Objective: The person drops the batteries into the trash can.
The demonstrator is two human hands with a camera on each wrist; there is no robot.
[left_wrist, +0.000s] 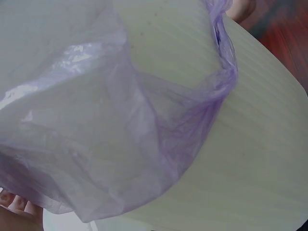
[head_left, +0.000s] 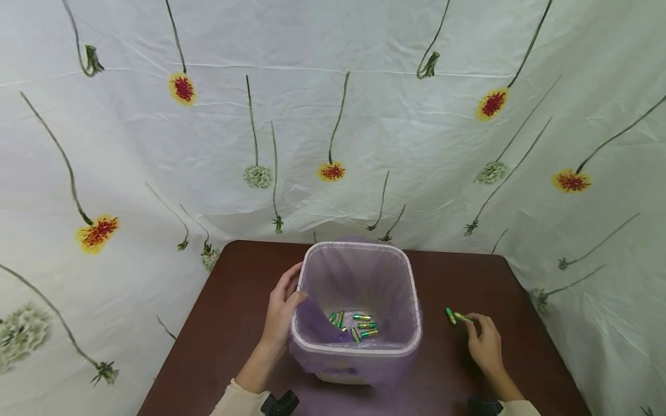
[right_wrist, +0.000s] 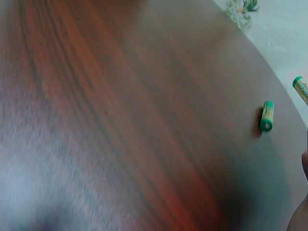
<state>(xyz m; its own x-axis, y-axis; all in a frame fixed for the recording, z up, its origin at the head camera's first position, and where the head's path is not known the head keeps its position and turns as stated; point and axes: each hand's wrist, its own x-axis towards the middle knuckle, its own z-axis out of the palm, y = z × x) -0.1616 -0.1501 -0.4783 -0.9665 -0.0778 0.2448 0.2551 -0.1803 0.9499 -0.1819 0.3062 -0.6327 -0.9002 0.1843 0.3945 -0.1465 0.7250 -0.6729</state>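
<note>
A white bin (head_left: 359, 350) lined with a thin purple plastic bag (head_left: 322, 365) stands on the table. My left hand (head_left: 281, 315) holds its left rim, thumb at the edge and fingers along the outer side. Several green and gold batteries (head_left: 366, 326) lie on the bin's bottom. To the right of the bin, my right hand (head_left: 485, 341) pinches a battery (head_left: 462, 317) between thumb and fingers. Just left of that one, another battery (head_left: 450, 316) lies on the table; the right wrist view also shows this loose battery (right_wrist: 267, 116) and the held battery (right_wrist: 301, 88) at its edge.
The dark brown wooden table (head_left: 239, 277) has rounded far corners. Behind it and along both sides hangs a white cloth (head_left: 208, 133) printed with flowers. In the left wrist view, the bag (left_wrist: 115, 159) drapes loosely over the bin's pale wall (left_wrist: 260, 134).
</note>
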